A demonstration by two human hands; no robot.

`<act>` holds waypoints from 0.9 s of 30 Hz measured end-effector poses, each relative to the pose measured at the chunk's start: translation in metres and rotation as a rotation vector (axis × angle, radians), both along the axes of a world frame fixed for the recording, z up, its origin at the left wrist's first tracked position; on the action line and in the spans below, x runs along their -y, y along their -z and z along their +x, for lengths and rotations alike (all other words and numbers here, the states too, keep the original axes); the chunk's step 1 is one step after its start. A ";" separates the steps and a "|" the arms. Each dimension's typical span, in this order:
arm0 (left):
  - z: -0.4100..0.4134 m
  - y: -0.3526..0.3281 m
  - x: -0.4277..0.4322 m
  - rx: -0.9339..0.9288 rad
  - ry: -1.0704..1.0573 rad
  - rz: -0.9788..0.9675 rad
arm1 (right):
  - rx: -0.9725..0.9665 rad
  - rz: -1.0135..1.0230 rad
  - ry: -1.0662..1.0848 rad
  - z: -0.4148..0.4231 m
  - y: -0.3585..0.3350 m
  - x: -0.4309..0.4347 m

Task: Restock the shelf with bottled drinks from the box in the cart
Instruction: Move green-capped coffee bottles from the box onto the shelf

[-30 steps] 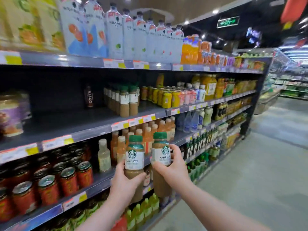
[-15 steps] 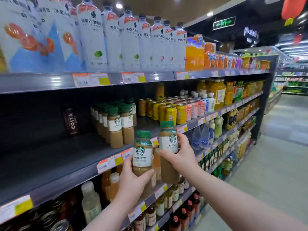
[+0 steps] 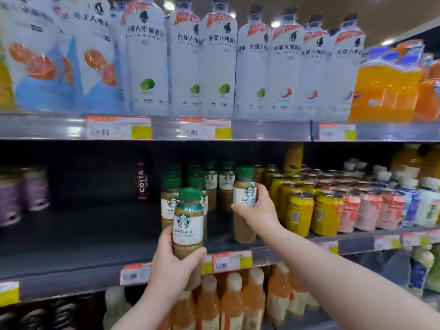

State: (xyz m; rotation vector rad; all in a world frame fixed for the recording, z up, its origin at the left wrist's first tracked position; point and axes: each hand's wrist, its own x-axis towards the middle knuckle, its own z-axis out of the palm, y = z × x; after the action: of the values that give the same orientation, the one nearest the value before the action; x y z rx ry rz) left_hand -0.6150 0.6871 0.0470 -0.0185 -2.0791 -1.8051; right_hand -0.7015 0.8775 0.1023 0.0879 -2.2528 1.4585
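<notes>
since a sec ago we've lifted both bottles from waist level up to the middle shelf. our right hand, wrapped round its latte bottle, has it w/ base at the shelf's front edge, next to the yellow cans. left hand is clamped on the 2nd bottle, held just in front of the latte row, not yet placed. looks like the placing step's underway. box & cart not in view.
</notes>
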 end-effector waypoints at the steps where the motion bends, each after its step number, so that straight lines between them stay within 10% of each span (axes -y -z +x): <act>1: -0.001 -0.001 -0.005 0.000 -0.028 0.005 | 0.008 0.018 -0.029 -0.012 0.001 -0.002; 27: -0.013 -0.001 -0.025 -0.011 -0.136 -0.056 | 0.133 0.086 -0.354 -0.086 0.023 0.026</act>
State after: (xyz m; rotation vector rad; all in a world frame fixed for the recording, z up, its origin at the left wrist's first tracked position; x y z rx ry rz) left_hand -0.6280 0.7117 0.0485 0.0947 -2.0696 -1.6637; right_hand -0.7878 0.8510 0.0793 0.4498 -2.5034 1.5799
